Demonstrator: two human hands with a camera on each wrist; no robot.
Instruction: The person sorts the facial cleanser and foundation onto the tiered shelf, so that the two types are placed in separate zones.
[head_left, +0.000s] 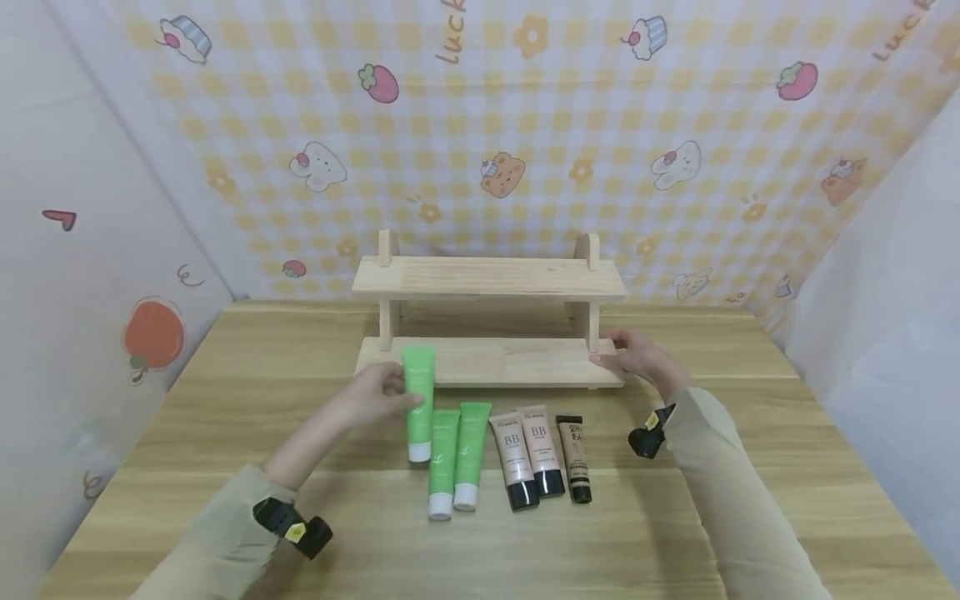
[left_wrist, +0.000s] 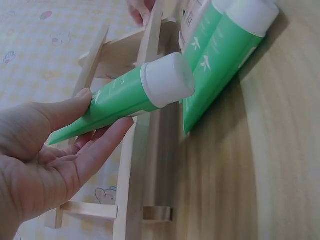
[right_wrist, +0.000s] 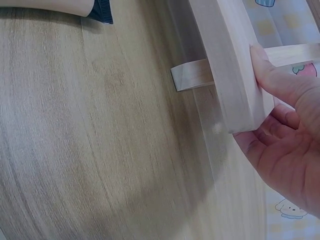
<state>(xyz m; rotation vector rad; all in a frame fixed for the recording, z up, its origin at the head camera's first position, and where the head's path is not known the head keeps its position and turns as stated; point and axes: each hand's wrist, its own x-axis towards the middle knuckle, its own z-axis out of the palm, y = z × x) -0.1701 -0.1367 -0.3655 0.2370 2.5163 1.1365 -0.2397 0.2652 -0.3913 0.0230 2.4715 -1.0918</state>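
My left hand [head_left: 377, 395] pinches a green tube [head_left: 418, 392] with a white cap between thumb and fingers. In the head view the tube overlaps the left part of the lower shelf board, cap toward me. The left wrist view shows this held tube [left_wrist: 120, 92] with its cap pointing away from the palm. My right hand [head_left: 637, 360] grips the right end of the wooden two-tier rack [head_left: 525, 362]; in the right wrist view the thumb lies on top of the board [right_wrist: 230, 65] and the fingers reach under it. Two more green tubes [head_left: 471, 454] lie on the table before the rack.
Two beige BB cream tubes [head_left: 513, 454] with black caps lie right of the green ones, and a slimmer beige-and-black tube [head_left: 574, 458] beside them. The rack's upper board [head_left: 487, 277] stands behind and above the lower one. A patterned cloth [head_left: 450, 125] hangs behind the table.
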